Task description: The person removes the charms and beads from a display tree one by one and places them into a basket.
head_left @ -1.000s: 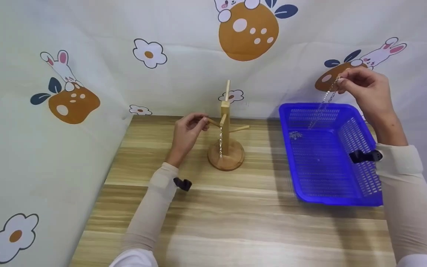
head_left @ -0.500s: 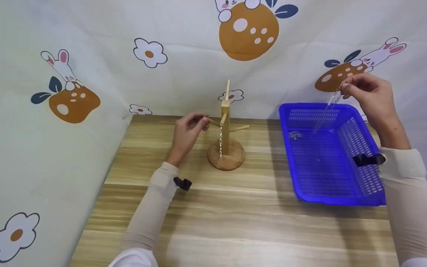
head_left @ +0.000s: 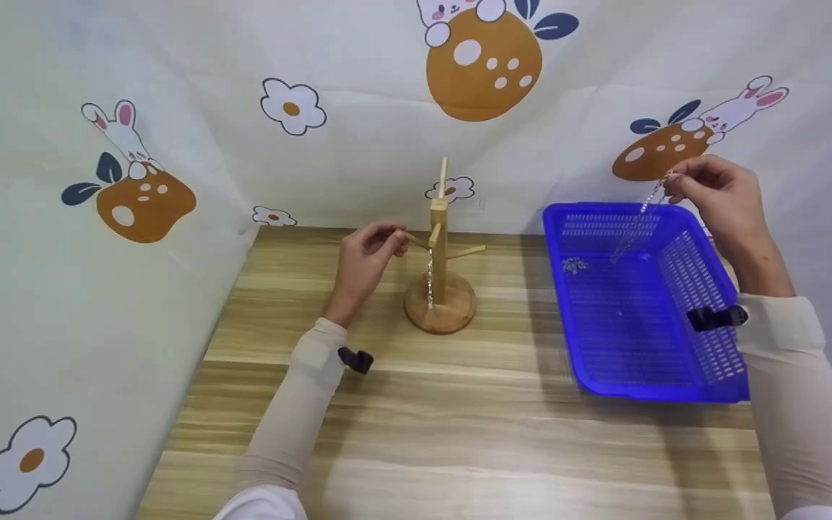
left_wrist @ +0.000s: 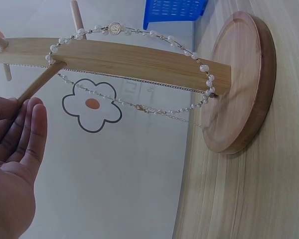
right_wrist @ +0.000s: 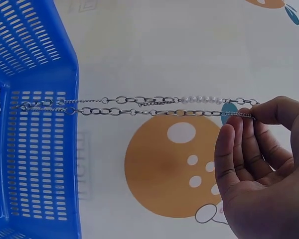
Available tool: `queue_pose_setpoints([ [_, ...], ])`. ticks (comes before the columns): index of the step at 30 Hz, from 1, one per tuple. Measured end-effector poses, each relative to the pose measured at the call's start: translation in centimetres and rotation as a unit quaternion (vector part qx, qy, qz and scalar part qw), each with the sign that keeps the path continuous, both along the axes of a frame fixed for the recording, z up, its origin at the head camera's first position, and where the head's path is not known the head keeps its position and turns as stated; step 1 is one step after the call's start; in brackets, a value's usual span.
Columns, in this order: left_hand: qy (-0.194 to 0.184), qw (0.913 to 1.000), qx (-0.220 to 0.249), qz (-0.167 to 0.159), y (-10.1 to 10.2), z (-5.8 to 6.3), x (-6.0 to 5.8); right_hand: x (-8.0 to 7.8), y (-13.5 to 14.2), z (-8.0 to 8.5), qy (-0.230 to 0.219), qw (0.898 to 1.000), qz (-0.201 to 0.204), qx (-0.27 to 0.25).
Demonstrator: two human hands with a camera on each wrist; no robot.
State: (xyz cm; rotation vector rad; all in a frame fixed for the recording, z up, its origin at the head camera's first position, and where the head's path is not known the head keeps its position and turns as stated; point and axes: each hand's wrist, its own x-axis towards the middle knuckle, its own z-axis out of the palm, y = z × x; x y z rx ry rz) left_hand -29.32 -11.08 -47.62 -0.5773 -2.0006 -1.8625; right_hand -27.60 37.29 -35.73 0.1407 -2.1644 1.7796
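My left hand (head_left: 367, 263) pinches the tip of a peg (left_wrist: 44, 81) on the wooden jewelry stand (head_left: 440, 271). From that peg hangs a pearl-bead necklace (left_wrist: 204, 68) with a small round gold charm. A thin dark chain (left_wrist: 154, 82) runs along the post behind it. On the right, my right hand (head_left: 728, 198) pinches the upper end of a silver chain necklace (right_wrist: 202, 99) between thumb and index finger. The chain has a row of white pearls, and its two strands dangle over the blue basket (head_left: 658, 394).
A small heap of silver chain (head_left: 575, 266) lies in the basket's back left corner. The stand has a round base (head_left: 452, 318) on the wood-grain table (head_left: 488, 448). A patterned cloth (head_left: 358, 173) rises directly behind both.
My right hand has come down slightly with the silver chain necklace, whose lower end now hangs a little lower over the basket. My left hand stays on the peg.
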Motion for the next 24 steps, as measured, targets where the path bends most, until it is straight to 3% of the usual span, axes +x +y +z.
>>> queue_pose_setpoints([
  [6, 0.006, 1.0000, -0.001, 0.001, 0.0, -0.1, 0.0, -0.1, 0.5, -0.5, -0.017, 1.000, -0.015, 0.002],
  [14, 0.002, 1.0000, -0.001, -0.001, 0.1, 0.0, 0.0, -0.2, 1.1, -1.2, -0.067, 0.993, -0.059, 0.083],
  [24, 0.001, 1.0000, 0.002, 0.001, 0.0, -0.1, -0.1, -0.9, 1.4, -2.6, -0.065, 0.991, -0.062, 0.100],
])
